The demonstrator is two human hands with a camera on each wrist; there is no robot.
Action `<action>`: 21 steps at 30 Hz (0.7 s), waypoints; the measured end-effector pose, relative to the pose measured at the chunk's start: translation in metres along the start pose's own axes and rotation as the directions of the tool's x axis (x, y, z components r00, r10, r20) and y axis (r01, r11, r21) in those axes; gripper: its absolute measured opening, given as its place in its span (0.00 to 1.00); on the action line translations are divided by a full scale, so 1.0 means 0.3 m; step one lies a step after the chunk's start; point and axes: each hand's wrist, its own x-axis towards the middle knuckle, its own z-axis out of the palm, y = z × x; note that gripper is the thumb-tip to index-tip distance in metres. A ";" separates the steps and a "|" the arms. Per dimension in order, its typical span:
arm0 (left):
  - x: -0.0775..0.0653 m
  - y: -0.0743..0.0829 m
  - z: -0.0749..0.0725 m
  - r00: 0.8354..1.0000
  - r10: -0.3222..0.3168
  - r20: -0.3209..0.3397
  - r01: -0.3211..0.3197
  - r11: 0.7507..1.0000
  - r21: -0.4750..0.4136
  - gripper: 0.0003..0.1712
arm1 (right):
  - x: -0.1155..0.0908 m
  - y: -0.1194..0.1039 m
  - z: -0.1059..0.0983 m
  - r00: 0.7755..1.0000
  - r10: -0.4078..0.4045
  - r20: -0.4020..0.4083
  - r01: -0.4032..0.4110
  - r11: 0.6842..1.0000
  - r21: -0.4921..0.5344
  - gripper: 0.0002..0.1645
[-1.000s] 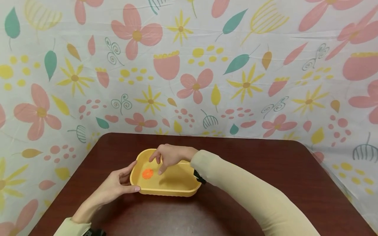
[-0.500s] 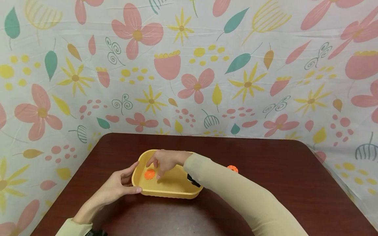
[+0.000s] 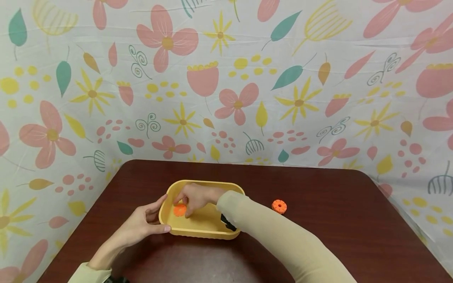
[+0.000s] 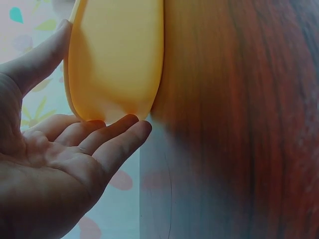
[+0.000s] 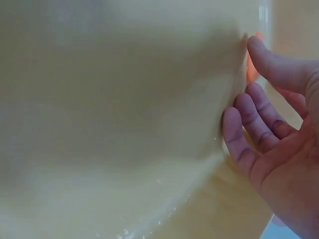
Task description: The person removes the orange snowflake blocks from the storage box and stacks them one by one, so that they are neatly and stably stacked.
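A yellow rectangular tray [image 3: 209, 235] with rounded corners stands on the table. My left hand [image 3: 136, 228] holds its left end, thumb on the near rim and fingers against the end wall; the left wrist view shows the fingertips touching that wall. Inside the tray, at its left end, lies a flat orange notched disc [image 3: 179, 210]. My right hand [image 3: 197, 196] reaches down into the tray, thumb and fingertips on either side of the disc. In the right wrist view the fingertips rest on the tray floor, and the disc [image 5: 253, 67] shows partly behind the thumb.
To the right of the tray, beyond the right sleeve, a small stack of orange notched discs [image 3: 279, 206] lies on the dark wooden table [image 3: 318, 196]. A flower-patterned cloth [image 3: 233, 78] hangs behind and beside the table.
My right hand has come lower and closer around the disc in the tray. The right forearm has shifted left, uncovering the orange stack. The left hand keeps its hold.
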 end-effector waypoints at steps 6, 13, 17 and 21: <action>0.000 -0.002 -0.002 1.000 0.009 -0.003 -0.009 1.000 -0.003 0.57 | 0.006 0.004 0.007 1.000 -0.007 -0.017 0.007 1.000 0.005 0.30; -0.002 -0.005 0.000 1.000 0.001 -0.004 -0.001 1.000 -0.014 0.57 | 0.004 0.008 0.016 0.999 -0.010 -0.035 0.011 1.000 0.012 0.28; -0.002 -0.005 0.001 1.000 0.000 0.000 0.000 1.000 -0.019 0.57 | 0.002 0.010 0.021 0.999 -0.019 -0.045 0.019 1.000 0.002 0.24; 0.001 -0.005 0.002 1.000 0.003 0.001 -0.003 1.000 -0.020 0.57 | 0.002 0.013 0.024 0.999 -0.017 -0.051 0.017 1.000 -0.010 0.21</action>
